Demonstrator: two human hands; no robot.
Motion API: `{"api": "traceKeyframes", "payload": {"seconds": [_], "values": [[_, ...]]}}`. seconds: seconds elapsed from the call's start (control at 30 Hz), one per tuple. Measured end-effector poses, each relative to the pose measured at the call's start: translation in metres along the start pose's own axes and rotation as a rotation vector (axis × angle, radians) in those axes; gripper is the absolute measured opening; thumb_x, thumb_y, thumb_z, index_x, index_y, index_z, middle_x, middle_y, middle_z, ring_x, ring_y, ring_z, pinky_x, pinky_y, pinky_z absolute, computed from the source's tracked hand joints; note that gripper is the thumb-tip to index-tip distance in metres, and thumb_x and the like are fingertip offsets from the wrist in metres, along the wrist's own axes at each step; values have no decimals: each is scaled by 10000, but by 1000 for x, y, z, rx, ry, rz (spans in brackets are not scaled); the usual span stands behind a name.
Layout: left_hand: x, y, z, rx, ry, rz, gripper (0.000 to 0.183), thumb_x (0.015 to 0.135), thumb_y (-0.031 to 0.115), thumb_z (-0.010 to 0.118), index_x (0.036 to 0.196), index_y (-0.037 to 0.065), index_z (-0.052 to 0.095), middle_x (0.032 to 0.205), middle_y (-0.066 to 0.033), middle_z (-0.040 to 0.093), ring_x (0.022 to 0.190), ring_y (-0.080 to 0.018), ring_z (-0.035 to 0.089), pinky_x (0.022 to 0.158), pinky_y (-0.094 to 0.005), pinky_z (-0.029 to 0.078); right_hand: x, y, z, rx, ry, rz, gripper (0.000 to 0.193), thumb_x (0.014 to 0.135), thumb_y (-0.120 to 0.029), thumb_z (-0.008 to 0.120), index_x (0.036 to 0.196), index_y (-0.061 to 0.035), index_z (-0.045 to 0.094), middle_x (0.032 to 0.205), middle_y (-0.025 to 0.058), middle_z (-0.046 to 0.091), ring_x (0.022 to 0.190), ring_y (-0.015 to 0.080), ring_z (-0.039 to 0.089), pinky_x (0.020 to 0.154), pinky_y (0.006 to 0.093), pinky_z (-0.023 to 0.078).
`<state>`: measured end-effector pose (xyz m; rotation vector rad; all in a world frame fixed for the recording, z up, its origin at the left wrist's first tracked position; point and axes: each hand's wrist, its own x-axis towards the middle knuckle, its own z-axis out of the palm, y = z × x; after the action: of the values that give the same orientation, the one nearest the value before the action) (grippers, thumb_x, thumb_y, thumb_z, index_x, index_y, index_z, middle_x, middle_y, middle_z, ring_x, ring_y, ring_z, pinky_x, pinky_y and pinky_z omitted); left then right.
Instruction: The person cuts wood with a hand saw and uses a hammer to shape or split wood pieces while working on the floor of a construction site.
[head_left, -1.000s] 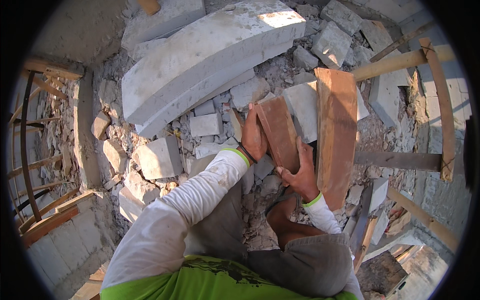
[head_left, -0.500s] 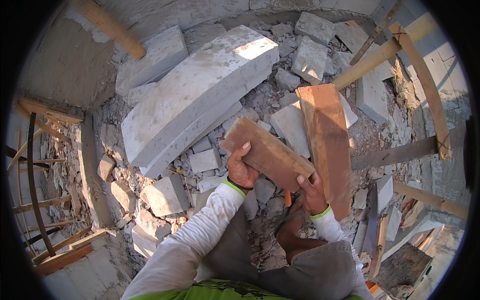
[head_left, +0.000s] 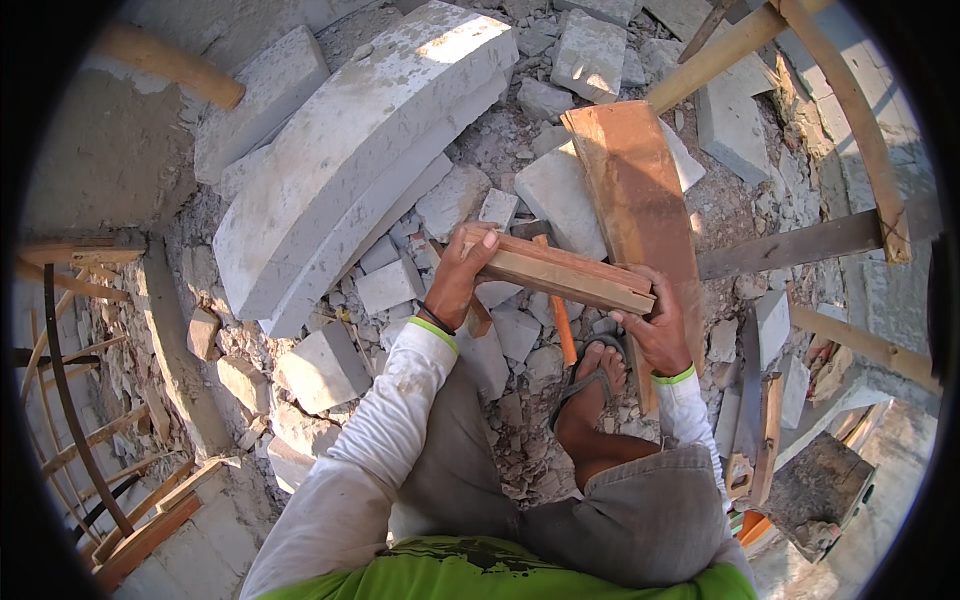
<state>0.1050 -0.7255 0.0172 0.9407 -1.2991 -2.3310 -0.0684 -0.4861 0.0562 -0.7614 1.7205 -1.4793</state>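
Note:
A short wooden board [head_left: 565, 272] is held level in front of me, its narrow edge turned up. My left hand [head_left: 460, 278] grips its left end, thumb on top. My right hand [head_left: 660, 322] is closed round the other end. Under my left hand, a brown wood piece [head_left: 478, 318] shows partly; I cannot tell whether it touches the board. Below the board lies a tool with an orange handle [head_left: 563, 330], its upper part partly hidden behind the board. A wide reddish-brown plank [head_left: 640, 190] slopes over a pale block, just beyond my right hand.
A long curved concrete slab [head_left: 350, 150] lies at the far left. Broken blocks [head_left: 325, 368] and rubble surround my sandalled foot [head_left: 590, 395]. Wooden poles [head_left: 735, 55] and a dark beam [head_left: 790, 245] cross the right side. A handsaw [head_left: 740, 470] rests at lower right.
The board has turned from showing its broad face to showing its narrow edge, both hands still on it. The orange handle is now more exposed. The whole view has shifted, with the surroundings higher.

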Motion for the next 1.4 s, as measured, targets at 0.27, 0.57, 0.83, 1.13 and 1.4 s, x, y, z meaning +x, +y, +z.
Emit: {"api": "traceKeyframes", "payload": {"seconds": [0.27, 0.57, 0.83, 1.13, 1.4], "values": [[5, -11, -2, -59, 40, 84, 389, 928, 349, 650, 1179, 72, 540, 1061, -35, 557, 996, -123, 535, 876, -276, 450, 5, 8, 3, 31, 4, -17, 607, 797, 28, 725, 1336, -34, 454, 1293, 96, 518, 1204, 197, 523, 1025, 340, 435], [5, -14, 0, 112, 56, 94, 480, 882, 352, 717, 1206, 46, 540, 1114, -75, 572, 1041, -162, 541, 909, -315, 447, 10, 19, -1, -6, 32, -13, 638, 798, -65, 773, 1338, -23, 436, 1250, 106, 545, 1175, 196, 537, 997, 341, 450], [2, -14, 2, -191, 99, -247, 484, 932, 459, 617, 1204, 66, 542, 1156, -86, 558, 1071, -218, 540, 910, -453, 461, -2, 20, 4, 162, 80, 15, 639, 806, -57, 760, 1339, -19, 408, 1238, 106, 543, 1166, 185, 525, 991, 341, 447], [1, -6, 0, 169, -114, -88, 584, 845, 417, 746, 1243, 47, 531, 1161, -73, 586, 1098, -186, 551, 943, -359, 454, -11, 29, -2, 175, 144, 102, 564, 846, -120, 743, 1311, -6, 445, 1209, 99, 556, 1168, 174, 515, 989, 328, 435], [-7, 5, -10, 86, -82, 153, 588, 794, 306, 811, 1221, 4, 543, 1119, -86, 632, 1045, -181, 596, 973, -320, 434, 14, 63, -86, -425, 661, -34, 595, 906, -349, 682, 1317, 35, 488, 1249, 196, 557, 1199, 289, 517, 1006, 408, 413]]}}
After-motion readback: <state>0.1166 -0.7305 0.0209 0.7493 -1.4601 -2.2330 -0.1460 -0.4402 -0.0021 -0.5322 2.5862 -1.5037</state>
